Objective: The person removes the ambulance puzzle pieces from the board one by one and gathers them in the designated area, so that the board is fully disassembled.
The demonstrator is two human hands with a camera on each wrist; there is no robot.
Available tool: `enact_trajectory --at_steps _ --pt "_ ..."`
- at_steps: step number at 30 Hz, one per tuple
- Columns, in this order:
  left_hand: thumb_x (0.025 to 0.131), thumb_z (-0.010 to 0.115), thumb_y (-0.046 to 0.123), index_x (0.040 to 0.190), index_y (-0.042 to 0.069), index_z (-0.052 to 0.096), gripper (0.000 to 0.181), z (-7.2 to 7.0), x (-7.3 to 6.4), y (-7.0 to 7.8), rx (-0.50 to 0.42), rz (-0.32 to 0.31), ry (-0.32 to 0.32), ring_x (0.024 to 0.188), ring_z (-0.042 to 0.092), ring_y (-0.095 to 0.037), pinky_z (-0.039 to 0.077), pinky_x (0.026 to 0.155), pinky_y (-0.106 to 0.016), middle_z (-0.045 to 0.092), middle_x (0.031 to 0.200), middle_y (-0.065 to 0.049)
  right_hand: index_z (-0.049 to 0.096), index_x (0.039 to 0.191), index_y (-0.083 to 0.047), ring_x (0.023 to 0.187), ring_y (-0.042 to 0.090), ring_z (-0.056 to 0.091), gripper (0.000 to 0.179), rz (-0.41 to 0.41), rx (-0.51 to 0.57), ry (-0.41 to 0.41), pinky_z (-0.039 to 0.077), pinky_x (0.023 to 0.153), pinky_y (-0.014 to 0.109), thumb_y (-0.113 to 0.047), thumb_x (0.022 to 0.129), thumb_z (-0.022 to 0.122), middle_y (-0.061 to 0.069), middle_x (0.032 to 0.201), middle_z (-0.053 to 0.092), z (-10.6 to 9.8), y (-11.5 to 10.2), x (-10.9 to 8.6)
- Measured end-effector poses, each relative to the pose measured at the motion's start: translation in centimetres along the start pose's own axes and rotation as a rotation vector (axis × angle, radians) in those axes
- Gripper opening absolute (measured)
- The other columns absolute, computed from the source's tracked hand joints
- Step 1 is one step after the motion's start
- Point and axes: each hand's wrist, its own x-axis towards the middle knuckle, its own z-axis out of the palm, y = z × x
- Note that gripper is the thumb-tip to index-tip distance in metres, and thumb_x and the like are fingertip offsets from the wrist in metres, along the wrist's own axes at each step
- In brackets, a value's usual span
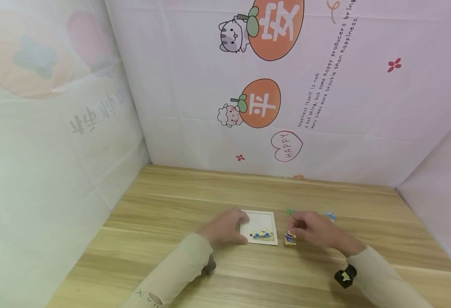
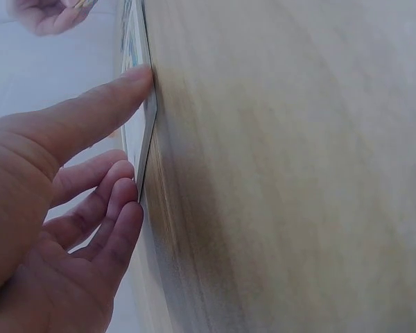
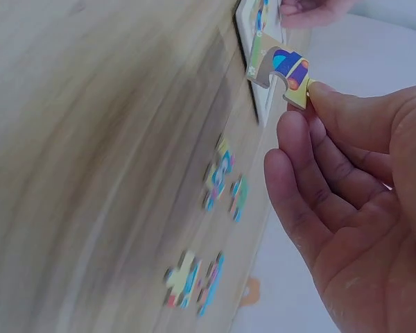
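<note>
A white square puzzle tray (image 1: 257, 220) lies on the wooden table, with a picture of a yellow vehicle on blue wheels (image 1: 262, 234) fitted along its near side. My left hand (image 1: 225, 226) grips the tray's left side; in the left wrist view the thumb (image 2: 100, 104) touches one edge and the other fingertips bend against another. Just right of the tray, my right hand (image 1: 315, 229) pinches a jigsaw piece (image 3: 289, 68) between thumb and fingers. That piece is printed blue, purple and yellow, has a rounded notch, and is tilted above the table.
Several loose jigsaw pieces lie beyond my right hand, among them a blue one (image 1: 330, 217) and a green one (image 1: 290, 211). In the right wrist view a cream piece (image 3: 182, 277) shows too. A printed cloth wall (image 1: 194, 141) stands behind the table.
</note>
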Motion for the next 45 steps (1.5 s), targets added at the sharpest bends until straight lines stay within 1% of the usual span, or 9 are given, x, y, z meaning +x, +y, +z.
enact_trajectory --at_steps 5,13,16,22,27,32,39,42,45 --pt "0.081 0.092 0.029 0.134 0.007 0.067 0.063 0.0 0.1 0.0 0.008 -0.004 -0.001 0.117 0.06 -0.014 0.05 0.111 -0.031 0.066 0.126 -0.004 0.067 0.09 -0.015 0.074 0.002 0.055 0.014 -0.035 0.0 0.027 0.051 0.063 0.021 -0.006 0.1 0.07 -0.006 0.083 0.065 -0.3 0.8 -1.3" --pt "0.081 0.092 0.03 0.134 0.008 0.067 0.063 0.2 0.2 -0.2 0.012 0.0 0.003 0.116 0.06 -0.014 0.051 0.11 -0.03 0.066 0.126 -0.004 0.068 0.095 -0.013 0.078 0.003 0.057 0.009 0.003 0.051 0.007 0.053 0.065 0.021 -0.007 0.102 0.067 -0.002 0.088 0.067 -0.8 2.2 -2.4" --pt "0.082 0.091 0.031 0.134 0.008 0.067 0.062 0.2 0.2 -0.1 0.028 0.007 0.005 0.115 0.06 -0.013 0.051 0.11 -0.03 0.066 0.126 -0.004 0.069 0.096 -0.011 0.08 0.002 0.059 0.007 -0.006 0.052 0.007 0.054 0.068 0.021 -0.007 0.101 0.068 -0.002 0.09 0.069 -0.6 2.7 -2.5" --pt "0.081 0.092 0.03 0.134 0.008 0.067 0.063 0.0 0.1 0.2 0.005 -0.001 0.002 0.114 0.059 -0.013 0.051 0.109 -0.03 0.065 0.124 -0.003 0.071 0.093 -0.01 0.078 0.0 0.06 0.01 -0.051 0.05 0.03 0.056 0.066 0.021 -0.002 0.098 0.07 -0.002 0.088 0.071 -0.1 3.3 -2.4" --pt "0.082 0.092 0.031 0.135 0.008 0.067 0.063 0.0 0.2 0.1 0.023 -0.001 -0.002 0.113 0.059 -0.012 0.051 0.109 -0.029 0.066 0.124 -0.003 0.072 0.09 -0.012 0.077 -0.002 0.059 0.012 -0.064 0.0 0.042 0.054 0.065 0.02 -0.002 0.096 0.073 -0.005 0.085 0.072 0.3 3.4 -2.2" --pt "0.081 0.092 0.032 0.134 0.008 0.067 0.063 0.1 0.3 0.0 0.022 0.003 -0.004 0.112 0.059 -0.012 0.051 0.108 -0.029 0.066 0.123 -0.003 0.072 0.089 -0.014 0.075 -0.003 0.058 0.013 -0.035 -0.036 0.034 0.052 0.063 0.019 -0.005 0.097 0.073 -0.007 0.085 0.072 0.5 3.2 -2.1" --pt "0.082 0.092 0.032 0.135 0.008 0.066 0.064 0.2 0.2 -0.2 0.014 0.004 -0.008 0.114 0.059 -0.012 0.051 0.108 -0.03 0.065 0.124 -0.003 0.073 0.087 -0.017 0.075 -0.005 0.059 0.013 -0.024 -0.089 0.042 0.052 0.064 0.018 -0.008 0.096 0.075 -0.009 0.083 0.073 0.7 3.1 -1.9" --pt "0.082 0.092 0.031 0.135 0.008 0.066 0.064 0.1 0.2 -0.2 0.004 0.002 -0.011 0.114 0.059 -0.013 0.052 0.109 -0.03 0.065 0.125 -0.003 0.073 0.089 -0.018 0.076 -0.005 0.058 0.011 0.025 -0.097 0.025 0.052 0.065 0.018 -0.01 0.097 0.075 -0.01 0.085 0.072 0.7 2.9 -1.7" --pt "0.082 0.092 0.031 0.135 0.008 0.067 0.063 0.0 0.1 -0.1 -0.002 -0.001 -0.013 0.115 0.059 -0.013 0.051 0.109 -0.031 0.066 0.125 -0.003 0.074 0.093 -0.018 0.077 -0.005 0.058 0.006 0.077 -0.116 0.016 0.053 0.066 0.018 -0.015 0.097 0.075 -0.011 0.088 0.07 0.6 2.2 -1.4"
